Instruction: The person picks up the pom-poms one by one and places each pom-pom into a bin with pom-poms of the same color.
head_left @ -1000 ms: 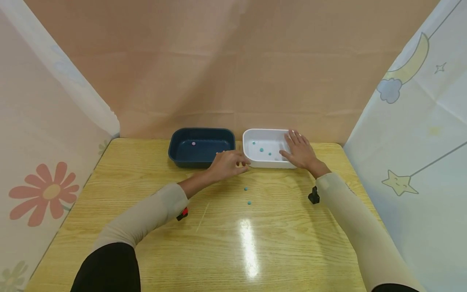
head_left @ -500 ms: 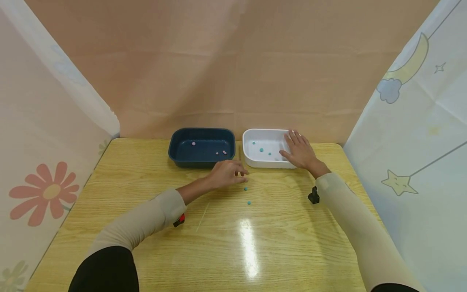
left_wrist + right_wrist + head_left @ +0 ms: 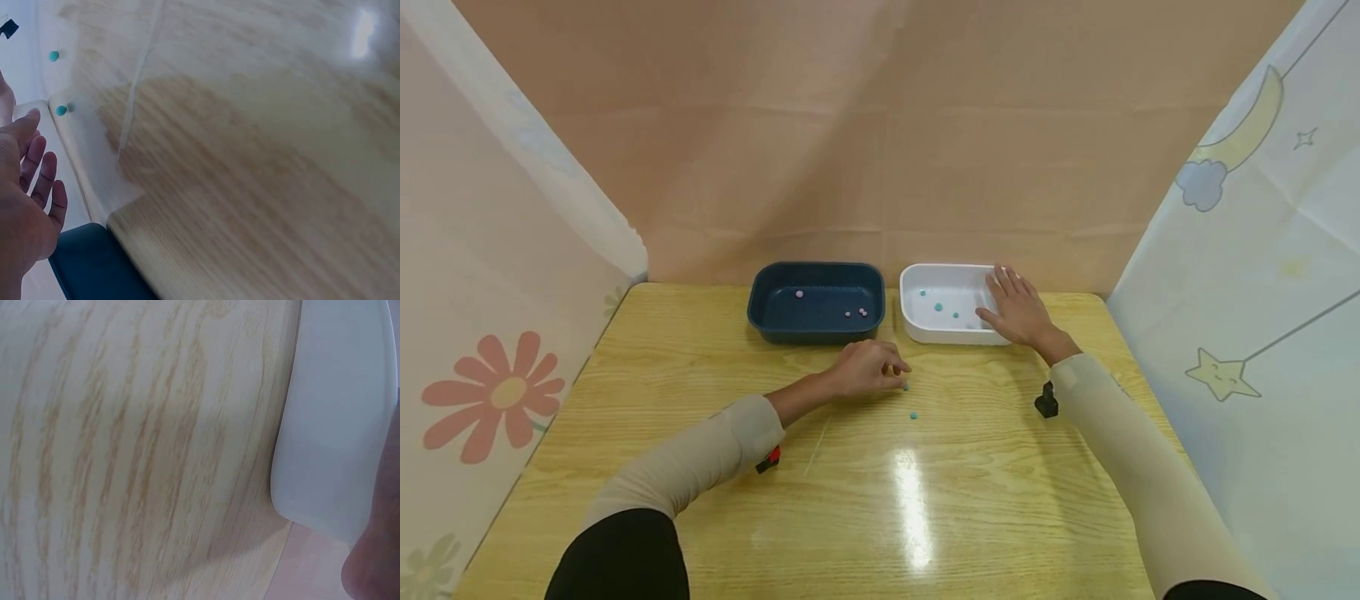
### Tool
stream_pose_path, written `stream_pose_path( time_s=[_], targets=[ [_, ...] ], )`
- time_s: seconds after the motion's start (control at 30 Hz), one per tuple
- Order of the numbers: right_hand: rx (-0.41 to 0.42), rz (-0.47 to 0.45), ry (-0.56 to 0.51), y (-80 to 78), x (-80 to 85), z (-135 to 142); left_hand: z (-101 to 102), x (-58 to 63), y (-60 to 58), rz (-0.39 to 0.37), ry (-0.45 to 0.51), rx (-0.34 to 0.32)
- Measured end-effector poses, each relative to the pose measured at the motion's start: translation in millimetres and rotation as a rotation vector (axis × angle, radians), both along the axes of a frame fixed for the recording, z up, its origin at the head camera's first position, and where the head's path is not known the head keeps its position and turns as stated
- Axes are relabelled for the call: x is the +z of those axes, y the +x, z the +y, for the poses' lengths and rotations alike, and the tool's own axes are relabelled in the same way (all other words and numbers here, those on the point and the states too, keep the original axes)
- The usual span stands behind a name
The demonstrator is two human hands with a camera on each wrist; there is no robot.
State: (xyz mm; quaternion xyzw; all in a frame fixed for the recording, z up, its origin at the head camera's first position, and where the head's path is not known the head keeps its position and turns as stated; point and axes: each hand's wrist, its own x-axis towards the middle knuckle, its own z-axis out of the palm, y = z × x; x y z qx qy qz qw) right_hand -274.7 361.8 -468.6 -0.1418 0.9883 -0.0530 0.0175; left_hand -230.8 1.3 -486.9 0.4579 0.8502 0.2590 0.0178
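Note:
My left hand [image 3: 862,369] is low over the table in front of the gap between two trays, its fingers loosely bent. Its fingertips are right beside a small teal bead [image 3: 906,387]; in the left wrist view this bead [image 3: 61,110] appears apart from the fingers. Another teal bead [image 3: 913,416] lies closer to the front. My right hand [image 3: 1018,312] rests with spread, straight fingers over the right end of the white tray [image 3: 958,337], covering part of its inside. Three teal beads [image 3: 938,307] show in that tray. The navy tray [image 3: 816,337] contains several pink beads [image 3: 847,314].
The trays stand side by side at the back of the wooden table [image 3: 850,500], close to a brown paper backdrop [image 3: 880,167]. Patterned white panels [image 3: 1262,333] flank the table on both sides. Black camera mounts [image 3: 1047,402] hang below the wrists.
My left hand has moved from above the navy tray's front right corner toward me, down to the nearer teal bead, uncovering pink beads in the tray. The right hand has stayed still.

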Motion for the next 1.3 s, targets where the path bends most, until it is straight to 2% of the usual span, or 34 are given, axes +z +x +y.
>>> stream_pose_path(
  time_s=[0.3,0.7,1.3],
  targets=[
    [0.013,0.017,-0.020,-0.5,-1.7,2.1,3.1,-7.9,-0.6,-0.003,-0.057,-0.007],
    [0.008,0.021,-0.015,-0.9,-2.1,2.0,7.8,-11.5,-0.7,-0.015,-0.092,-0.010],
    [0.004,0.023,0.001,-0.2,-0.8,-0.2,11.1,-13.1,0.4,-0.033,-0.086,-0.002]
  ],
)
